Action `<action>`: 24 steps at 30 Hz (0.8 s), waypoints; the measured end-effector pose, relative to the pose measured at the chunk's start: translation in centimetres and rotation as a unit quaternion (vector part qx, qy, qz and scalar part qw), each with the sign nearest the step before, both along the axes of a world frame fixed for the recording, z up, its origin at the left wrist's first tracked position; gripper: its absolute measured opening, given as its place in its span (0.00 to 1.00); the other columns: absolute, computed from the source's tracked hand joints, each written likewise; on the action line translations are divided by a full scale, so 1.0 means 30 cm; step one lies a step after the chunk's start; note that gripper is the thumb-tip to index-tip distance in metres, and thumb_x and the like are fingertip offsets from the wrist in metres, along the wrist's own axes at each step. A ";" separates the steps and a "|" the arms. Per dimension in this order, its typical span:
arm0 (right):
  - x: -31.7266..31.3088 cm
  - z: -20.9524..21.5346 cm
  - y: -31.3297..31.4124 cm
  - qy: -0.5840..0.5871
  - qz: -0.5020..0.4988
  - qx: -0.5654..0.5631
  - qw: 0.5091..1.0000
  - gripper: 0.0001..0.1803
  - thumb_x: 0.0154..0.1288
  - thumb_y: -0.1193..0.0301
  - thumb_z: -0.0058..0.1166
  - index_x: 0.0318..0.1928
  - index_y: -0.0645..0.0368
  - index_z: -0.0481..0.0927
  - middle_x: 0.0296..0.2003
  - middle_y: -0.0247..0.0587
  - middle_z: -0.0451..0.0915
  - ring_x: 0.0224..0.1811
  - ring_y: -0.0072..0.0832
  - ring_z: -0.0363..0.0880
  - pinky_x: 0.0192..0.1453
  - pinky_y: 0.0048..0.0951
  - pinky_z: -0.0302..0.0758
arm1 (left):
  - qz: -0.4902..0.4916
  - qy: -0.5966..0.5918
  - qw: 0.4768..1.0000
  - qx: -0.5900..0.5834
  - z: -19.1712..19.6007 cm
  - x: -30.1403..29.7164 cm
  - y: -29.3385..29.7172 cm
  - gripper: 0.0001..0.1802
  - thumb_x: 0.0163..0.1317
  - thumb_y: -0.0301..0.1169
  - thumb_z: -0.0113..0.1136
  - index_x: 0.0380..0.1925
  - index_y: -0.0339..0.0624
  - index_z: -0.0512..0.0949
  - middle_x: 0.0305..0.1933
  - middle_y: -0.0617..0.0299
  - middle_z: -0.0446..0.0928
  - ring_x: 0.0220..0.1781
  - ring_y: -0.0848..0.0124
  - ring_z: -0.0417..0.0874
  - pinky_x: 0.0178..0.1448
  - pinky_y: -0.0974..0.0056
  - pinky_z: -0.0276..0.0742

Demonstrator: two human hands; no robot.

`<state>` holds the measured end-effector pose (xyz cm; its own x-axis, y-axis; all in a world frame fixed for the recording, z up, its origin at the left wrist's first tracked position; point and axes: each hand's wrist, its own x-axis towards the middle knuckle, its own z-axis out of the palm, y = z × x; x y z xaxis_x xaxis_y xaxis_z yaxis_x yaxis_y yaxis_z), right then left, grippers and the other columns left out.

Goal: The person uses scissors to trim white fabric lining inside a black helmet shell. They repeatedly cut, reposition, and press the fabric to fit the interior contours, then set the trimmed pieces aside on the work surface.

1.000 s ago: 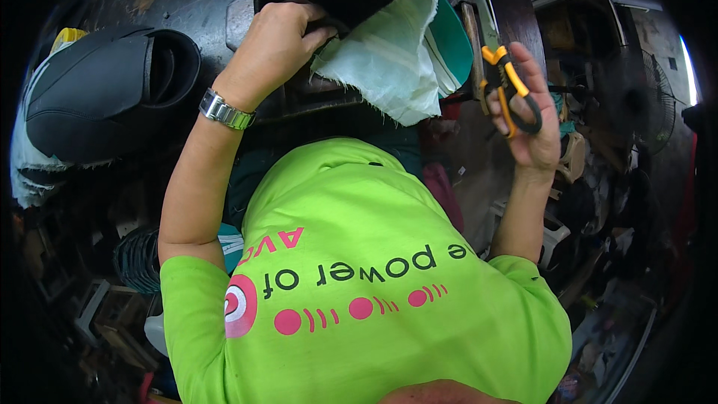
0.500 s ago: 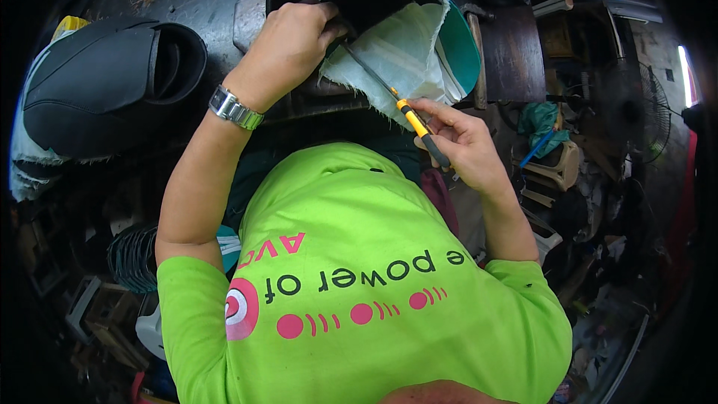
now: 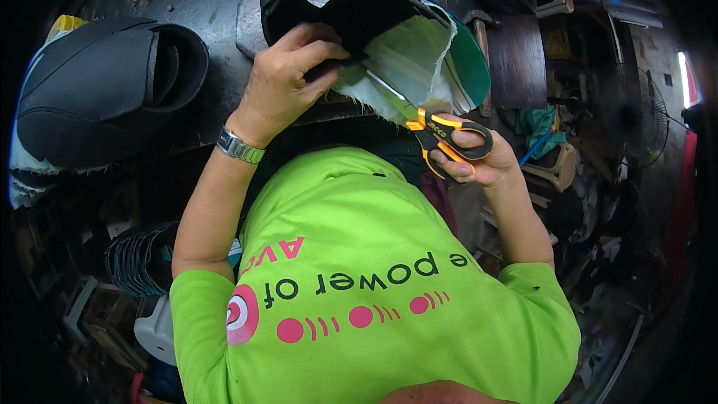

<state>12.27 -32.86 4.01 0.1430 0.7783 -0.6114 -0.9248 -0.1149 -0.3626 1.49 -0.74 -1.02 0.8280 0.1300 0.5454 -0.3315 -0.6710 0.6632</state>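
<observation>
A big dark curved shell piece (image 3: 351,7) is propped on the grimy counter (image 3: 194,7), with its pale fabric lining (image 3: 407,67) hanging off the near edge, so that's where the work sits. The left hand (image 3: 288,82) is clamped on the black rim, fingers (image 3: 318,52) pinching it right by the cut line. Orange-handled scissors (image 3: 437,131) are gripped in the right hand (image 3: 479,157), fingers curled through the loops, blades into the lining. Biggest risk, probably: the left fingertips get nicked, being so close. Frayed fabric could also get snagged and the cut pulled crooked.
</observation>
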 end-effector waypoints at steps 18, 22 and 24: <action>-0.011 0.073 0.039 -0.068 0.025 -0.026 0.997 0.29 0.69 0.70 0.63 0.65 0.67 0.69 0.29 0.46 0.77 0.17 0.22 0.73 0.17 0.20 0.66 | 0.082 0.078 0.993 -0.019 0.021 0.026 -0.030 0.12 0.64 0.24 0.63 0.48 0.39 0.80 0.38 0.51 0.86 0.40 0.53 0.89 0.45 0.58 0.84; -0.040 0.089 0.047 -0.141 0.044 -0.019 0.989 0.26 0.70 0.73 0.64 0.64 0.67 0.71 0.26 0.40 0.77 0.17 0.21 0.73 0.18 0.20 0.65 | 0.072 0.126 0.989 -0.032 0.039 0.034 -0.017 0.13 0.65 0.22 0.62 0.50 0.38 0.80 0.42 0.49 0.88 0.44 0.54 0.91 0.47 0.61 0.85; -0.055 0.099 0.058 -0.138 0.040 -0.019 0.989 0.26 0.70 0.72 0.64 0.64 0.67 0.71 0.26 0.40 0.77 0.17 0.21 0.73 0.19 0.20 0.65 | 0.066 0.103 0.988 -0.092 0.044 0.036 -0.022 0.14 0.65 0.22 0.63 0.51 0.38 0.80 0.43 0.50 0.88 0.45 0.56 0.92 0.49 0.61 0.85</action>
<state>10.63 -31.11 6.97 0.2467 0.7707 -0.5875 -0.7791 -0.2029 -0.5932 2.58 -1.39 0.31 0.8879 0.3259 0.3246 -0.0947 -0.5610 0.8224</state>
